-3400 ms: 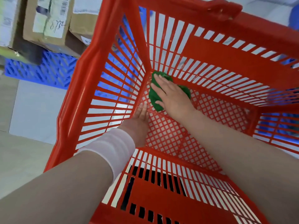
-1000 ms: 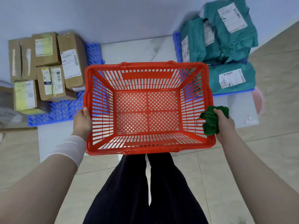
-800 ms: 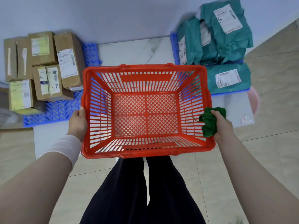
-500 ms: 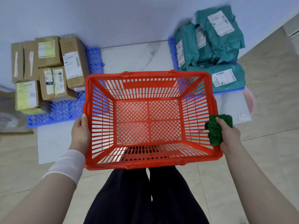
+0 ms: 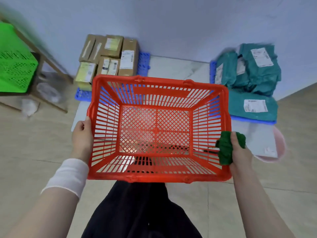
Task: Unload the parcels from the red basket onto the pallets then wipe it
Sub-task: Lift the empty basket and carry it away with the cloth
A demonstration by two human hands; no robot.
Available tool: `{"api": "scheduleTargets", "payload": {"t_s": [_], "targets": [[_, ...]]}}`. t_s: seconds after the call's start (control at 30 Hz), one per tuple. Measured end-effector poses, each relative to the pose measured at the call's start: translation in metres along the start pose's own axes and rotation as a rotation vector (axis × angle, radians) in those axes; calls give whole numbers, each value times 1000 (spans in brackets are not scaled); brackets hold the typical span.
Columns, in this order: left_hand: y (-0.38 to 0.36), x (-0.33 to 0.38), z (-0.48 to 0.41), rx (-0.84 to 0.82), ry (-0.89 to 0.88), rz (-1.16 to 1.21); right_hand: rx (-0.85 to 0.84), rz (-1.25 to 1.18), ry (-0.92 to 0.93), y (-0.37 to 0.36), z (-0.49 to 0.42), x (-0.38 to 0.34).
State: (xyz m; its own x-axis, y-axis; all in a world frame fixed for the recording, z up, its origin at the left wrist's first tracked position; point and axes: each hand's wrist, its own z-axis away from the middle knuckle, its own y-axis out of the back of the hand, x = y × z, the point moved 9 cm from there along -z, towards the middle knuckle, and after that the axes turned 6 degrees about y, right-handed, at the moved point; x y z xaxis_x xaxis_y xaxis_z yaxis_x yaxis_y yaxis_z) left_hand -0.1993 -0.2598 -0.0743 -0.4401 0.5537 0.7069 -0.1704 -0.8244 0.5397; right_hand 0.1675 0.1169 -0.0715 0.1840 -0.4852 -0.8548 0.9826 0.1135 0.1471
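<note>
Pale beige tile floor [image 5: 25, 152], blue-grey wall [image 5: 171, 23] behind. A white marbled slab [image 5: 171, 66] lies on the floor against the wall, between two blue pallets.

Left pallet [image 5: 144, 64]: cardboard boxes [image 5: 109, 57] with shipping labels, packed close together. Right pallet [image 5: 253, 120]: teal mailer bags [image 5: 257, 74], piled, white labels up. A pink rounded object [image 5: 281, 143] shows partly at the slab's right edge (cannot tell what it is).

Far left, blurred: a bright green crate [image 5: 13, 66] resting on a wooden stand [image 5: 49, 62].

Red basket [image 5: 154, 179] is held off the floor in front of the person, open side up, above black trousers [image 5: 140, 212]. Its mesh bottom and slatted walls are in full view.

Left hand [image 5: 82, 136] grips the basket's left rim, thumb on top of the rim and palm against the outer wall; a white wristband [image 5: 68, 176] sits on that wrist.

Right hand [image 5: 240, 152] is at the basket's right rim, fingers curled round a bunched green cloth [image 5: 224, 150]. The cloth presses against the rim's outer edge (whether the fingers also catch the rim itself I cannot tell).
</note>
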Motion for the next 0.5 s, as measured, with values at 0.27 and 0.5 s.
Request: {"api": "scheduleTargets", "payload": {"t_s": [0.27, 0.5], "targets": [[102, -57, 27, 129, 43, 135, -95, 51, 29, -35, 55, 10], [211, -91, 3, 261, 48, 240, -225, 15, 132, -127, 127, 6]]}}
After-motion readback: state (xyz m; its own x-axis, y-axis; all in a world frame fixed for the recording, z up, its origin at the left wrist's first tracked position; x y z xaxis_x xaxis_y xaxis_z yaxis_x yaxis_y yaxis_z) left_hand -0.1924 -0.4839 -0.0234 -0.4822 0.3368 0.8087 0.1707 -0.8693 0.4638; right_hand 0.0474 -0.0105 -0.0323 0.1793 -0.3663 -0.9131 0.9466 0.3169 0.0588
